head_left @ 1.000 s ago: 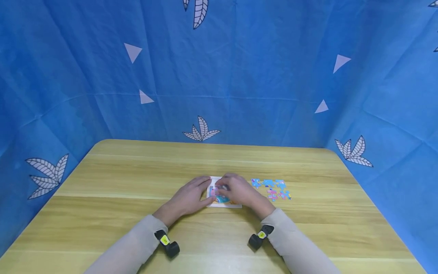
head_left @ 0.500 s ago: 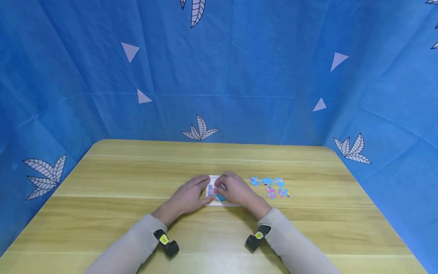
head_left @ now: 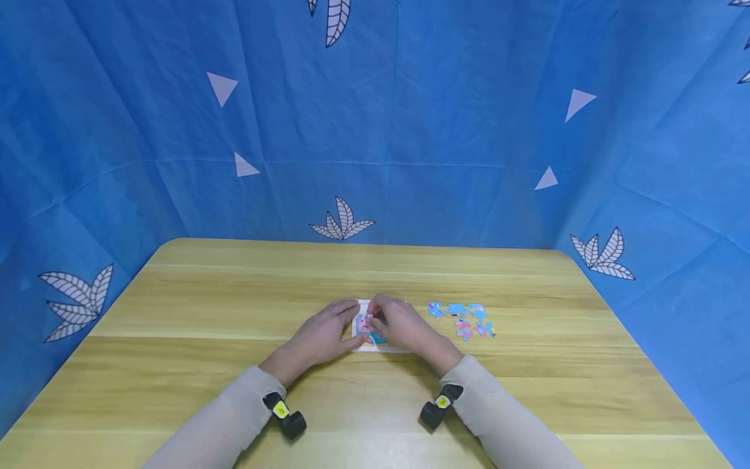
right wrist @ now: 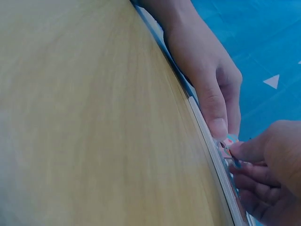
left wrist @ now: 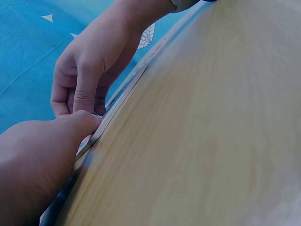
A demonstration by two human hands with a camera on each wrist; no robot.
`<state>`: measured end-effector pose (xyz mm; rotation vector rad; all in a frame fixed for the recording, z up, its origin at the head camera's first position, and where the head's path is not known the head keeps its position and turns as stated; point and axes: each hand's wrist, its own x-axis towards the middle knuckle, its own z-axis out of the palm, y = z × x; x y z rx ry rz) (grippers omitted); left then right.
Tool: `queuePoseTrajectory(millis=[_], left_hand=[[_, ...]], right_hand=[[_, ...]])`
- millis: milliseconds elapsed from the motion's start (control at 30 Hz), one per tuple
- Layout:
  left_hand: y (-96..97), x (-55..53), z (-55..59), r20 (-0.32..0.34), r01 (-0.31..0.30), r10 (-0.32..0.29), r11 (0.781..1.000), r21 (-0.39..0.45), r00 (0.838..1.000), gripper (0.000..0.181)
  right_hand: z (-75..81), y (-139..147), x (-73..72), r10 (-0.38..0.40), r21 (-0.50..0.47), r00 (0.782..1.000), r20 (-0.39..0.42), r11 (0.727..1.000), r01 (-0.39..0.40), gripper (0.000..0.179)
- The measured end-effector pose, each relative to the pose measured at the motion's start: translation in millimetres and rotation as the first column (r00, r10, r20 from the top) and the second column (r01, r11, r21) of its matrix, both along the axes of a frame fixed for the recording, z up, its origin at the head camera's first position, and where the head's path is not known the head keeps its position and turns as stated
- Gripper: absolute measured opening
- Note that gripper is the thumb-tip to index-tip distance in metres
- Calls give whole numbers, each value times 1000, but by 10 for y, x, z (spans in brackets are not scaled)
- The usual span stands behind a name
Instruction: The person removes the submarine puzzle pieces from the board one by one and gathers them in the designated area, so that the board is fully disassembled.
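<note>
A small jigsaw board [head_left: 375,350] with a white border lies flat on the table, part of its colourful picture showing between the hands. My left hand [head_left: 321,335] rests along the board's left side, its fingers at the far corner and the thumb on the near left part. My right hand [head_left: 404,324] is over the board's right half and hides much of it. In the right wrist view, its thumb and fingers pinch a small puzzle piece [right wrist: 236,163], mostly covered, close to the left thumb. The left wrist view shows the board's edge [left wrist: 120,104] from the side.
Several loose puzzle pieces [head_left: 456,310] lie in two rough rows right of the board. The wooden table [head_left: 234,286] reaches back to a blue curtain [head_left: 387,130] with leaf and triangle prints. Dark wrist cameras [head_left: 293,425] hang at both cuffs.
My right fingertips have shifted slightly over the board, still pinching at its upper left middle. The left hand stays in place. The head view has moved a little; the loose pieces lie as before.
</note>
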<state>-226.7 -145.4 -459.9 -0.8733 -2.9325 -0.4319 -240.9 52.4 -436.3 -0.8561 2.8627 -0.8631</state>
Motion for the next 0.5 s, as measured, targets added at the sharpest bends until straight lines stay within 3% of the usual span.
queuePoseTrajectory(millis=[500], left_hand=[[-13, 2, -18, 6, -7, 7, 1000, -26, 1000, 74]], right_hand=[[8, 58, -3, 59, -43, 998, -29, 997, -61, 5]])
